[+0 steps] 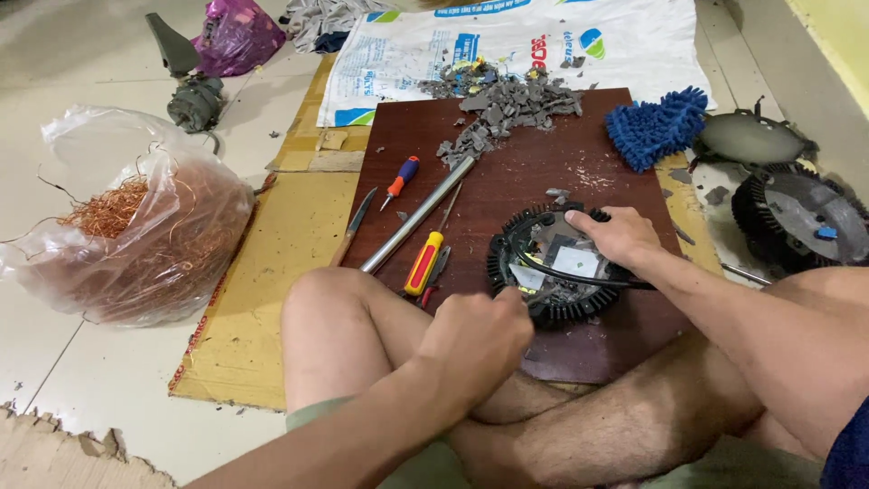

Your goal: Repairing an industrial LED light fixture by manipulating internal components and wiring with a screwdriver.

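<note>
1. A person sits cross-legged on a pale tiled floor, looking down at a dark red-brown wooden board laid flat as a work surface over a sheet of yellow cardboard
2. On the board's near edge, just ahead of the shins, lies a round black finned unit; its ribbed rim looks like cast metal, its open middle shows grey and white parts, and a black cable crosses it
3. The right hand lies over the unit's far right rim, fingers curled on it, seemingly to pin it down
4. The left hand is closed into a fist at the unit's near left edge; what it grips, if anything, is hidden
5. Left of the unit, within easy reach, lie a yellow-handled screwdriver, a long smooth metal rod and a small red-and-blue screwdriver
6. A heap of jagged grey broken pieces sits at the board's far end, well away from the hands
7. A shaggy blue mitt rests at the far right corner, with 2 more round units beyond it
8. On the far left, a crinkled clear plastic bag holds tangled copper wire
</note>
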